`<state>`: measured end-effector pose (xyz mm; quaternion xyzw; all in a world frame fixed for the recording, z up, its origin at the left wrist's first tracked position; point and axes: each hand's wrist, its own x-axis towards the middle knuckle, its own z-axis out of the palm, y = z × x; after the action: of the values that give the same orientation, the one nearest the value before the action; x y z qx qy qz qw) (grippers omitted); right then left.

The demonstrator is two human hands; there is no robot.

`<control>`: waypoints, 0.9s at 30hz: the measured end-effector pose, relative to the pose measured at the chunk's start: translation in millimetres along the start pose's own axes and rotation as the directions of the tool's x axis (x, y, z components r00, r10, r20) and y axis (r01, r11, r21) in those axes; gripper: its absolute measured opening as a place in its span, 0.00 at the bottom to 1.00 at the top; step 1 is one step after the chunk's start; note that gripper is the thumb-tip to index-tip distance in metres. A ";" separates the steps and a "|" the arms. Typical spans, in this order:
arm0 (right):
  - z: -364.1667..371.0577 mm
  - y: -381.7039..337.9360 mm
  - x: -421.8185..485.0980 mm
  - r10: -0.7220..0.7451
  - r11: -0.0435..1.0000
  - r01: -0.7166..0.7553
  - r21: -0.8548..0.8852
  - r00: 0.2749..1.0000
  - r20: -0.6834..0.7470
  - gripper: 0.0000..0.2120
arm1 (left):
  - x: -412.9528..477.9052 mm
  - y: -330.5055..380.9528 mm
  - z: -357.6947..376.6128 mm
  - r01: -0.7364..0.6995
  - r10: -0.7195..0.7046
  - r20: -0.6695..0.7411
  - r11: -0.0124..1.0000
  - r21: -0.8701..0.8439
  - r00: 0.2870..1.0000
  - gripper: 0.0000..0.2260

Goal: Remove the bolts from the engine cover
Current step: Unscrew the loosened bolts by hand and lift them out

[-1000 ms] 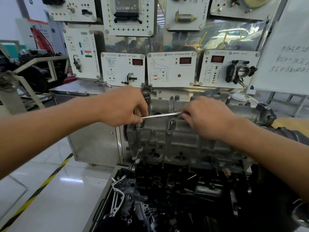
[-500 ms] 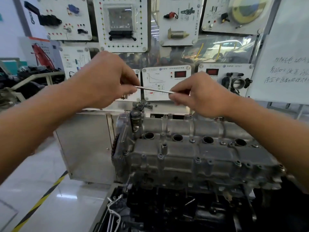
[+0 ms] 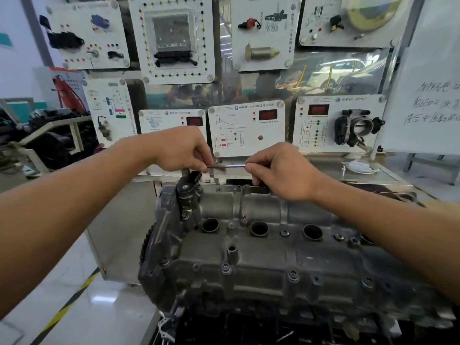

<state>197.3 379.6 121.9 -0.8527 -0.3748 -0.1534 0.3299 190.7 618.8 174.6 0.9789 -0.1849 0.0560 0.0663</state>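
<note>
From the head camera: gray engine cover point(image 3: 249, 257) low in the middle, lying flat, with round holes in a row along the top. Several bolts point(image 3: 293, 274) seated in its near edge and top face. Above its far left corner, left hand point(image 3: 179, 150), fingers curled, pinching one end of a thin metal rod point(image 3: 227, 166). Above its far edge, right hand point(image 3: 281, 170), fingers curled too, pinching the other end. Rod almost level between both hands. Behind the cover, white boards point(image 3: 246, 128) with small red displays. Left of the cover, a yellow-black stripe point(image 3: 67, 307) on the floor.
</note>
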 end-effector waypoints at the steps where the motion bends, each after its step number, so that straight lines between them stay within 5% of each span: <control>1: 3.3 0.6 2.0 -0.006 1.000 0.006 0.008 1.000 -0.011 0.16 | 0.3 -4.0 -1.4 0.010 -0.010 0.026 1.000 -0.020 1.000 0.08; 9: 13.6 7.6 -1.8 -0.077 0.996 0.079 0.052 0.996 -0.042 0.11 | -6.6 -11.0 8.5 0.098 -0.083 0.074 0.968 -0.231 0.994 0.09; 18: 22.4 1.5 -10.3 -0.090 0.995 0.093 0.034 0.992 -0.085 0.13 | -41.5 1.1 25.0 0.012 -0.053 -0.217 0.983 -0.185 0.975 0.16; 23: 22.4 -1.9 -12.8 -0.085 0.996 0.086 0.010 0.993 -0.081 0.12 | -49.0 1.5 32.0 -0.001 -0.037 -0.209 0.984 -0.178 0.977 0.24; 27: 22.6 -6.5 -12.9 -0.056 0.998 0.055 -0.027 0.996 -0.068 0.12 | -57.8 7.0 30.0 -0.019 -0.010 -0.196 0.989 -0.146 0.981 0.15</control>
<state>184.1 391.3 101.7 -0.8402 -0.3848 -0.1965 0.3276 137.1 628.3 138.0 0.9606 -0.1836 0.1384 0.1561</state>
